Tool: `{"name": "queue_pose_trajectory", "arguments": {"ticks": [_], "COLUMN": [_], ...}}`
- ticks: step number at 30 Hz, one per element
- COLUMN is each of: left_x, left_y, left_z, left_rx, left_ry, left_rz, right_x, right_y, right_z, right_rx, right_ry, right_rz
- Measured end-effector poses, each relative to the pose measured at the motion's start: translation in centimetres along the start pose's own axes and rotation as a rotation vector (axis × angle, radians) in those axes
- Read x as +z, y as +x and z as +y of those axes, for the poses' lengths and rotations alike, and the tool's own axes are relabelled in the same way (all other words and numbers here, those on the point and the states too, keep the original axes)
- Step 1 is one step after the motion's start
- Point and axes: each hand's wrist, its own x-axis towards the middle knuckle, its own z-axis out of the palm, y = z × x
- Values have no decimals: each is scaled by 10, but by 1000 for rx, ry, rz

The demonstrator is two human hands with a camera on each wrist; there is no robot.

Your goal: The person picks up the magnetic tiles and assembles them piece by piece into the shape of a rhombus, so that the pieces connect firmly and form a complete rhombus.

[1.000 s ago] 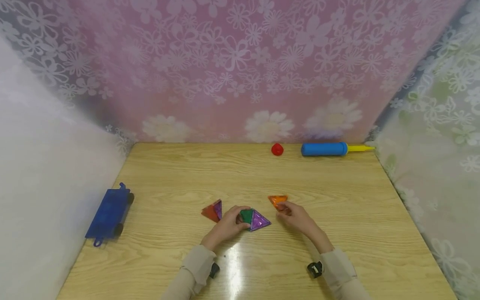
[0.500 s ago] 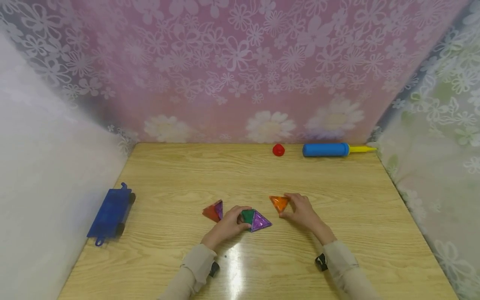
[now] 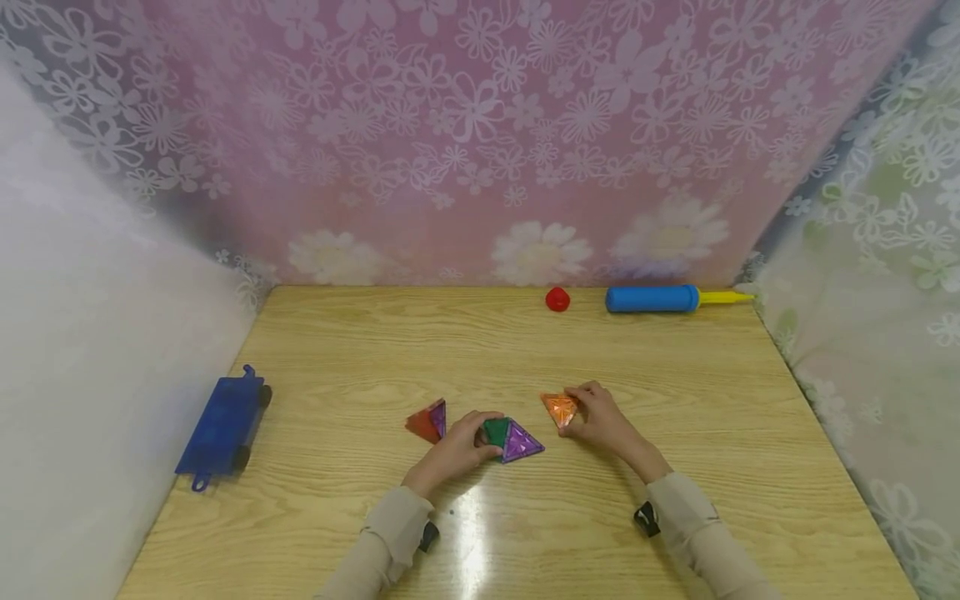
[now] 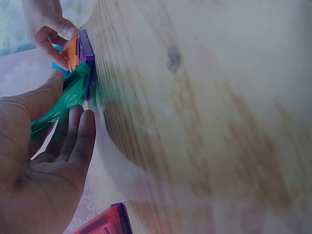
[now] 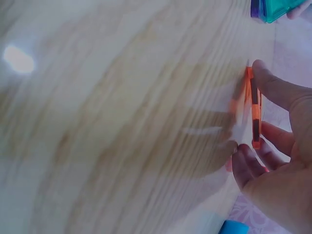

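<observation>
My left hand (image 3: 456, 446) holds a green triangular magnetic tile (image 3: 494, 431) between thumb and fingers. A purple triangular magnetic tile (image 3: 520, 443) lies edge to edge with it on the right. In the left wrist view the green tile tilts up from the purple one. My right hand (image 3: 602, 423) pinches an orange triangular magnetic tile (image 3: 558, 408) by its right side, thumb at the near corner and fingertips at the far one. The right wrist view shows this orange tile (image 5: 254, 112) edge-on, close over the table, its reflection beside it.
Left of my left hand lies a red tile (image 3: 422, 426) with a purple tile (image 3: 437, 417) against it. A blue toy wagon base (image 3: 220, 427) stands at the left table edge. Along the back are a red domed piece (image 3: 557, 300) and a blue hand pump (image 3: 651, 299) with a yellow nozzle.
My right hand has shifted its fingers to the orange tile's far right corner, spreading its grip; the orange tile has turned slightly. The left hand stays in place on the green tile.
</observation>
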Motion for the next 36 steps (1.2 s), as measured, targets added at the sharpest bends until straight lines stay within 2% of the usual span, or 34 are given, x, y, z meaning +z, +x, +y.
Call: {"name": "queue_pose_trajectory", "arguments": {"ticks": [7,11,18,26,36], "left_x": [-1,-1,-1,-1,-2], "left_y": [0,1,1,2,3], "left_z": [1,2,1,1,2], "left_rx": [-14,-32,-66,-71,-63], "left_ry": [11,12,-24,-86,-84], "left_rz": [-10,-21,-32,-42,-62], "right_x": [2,4,8,12,18], "right_y": [2,1,0,-7,-12], "right_z": [-8,-9,-8,-16,-28], "right_rx": [73,102,151,76,9], "right_ry": [15,59,234,291,302], "right_rz": [-2,-2,-40,-42,-127]}}
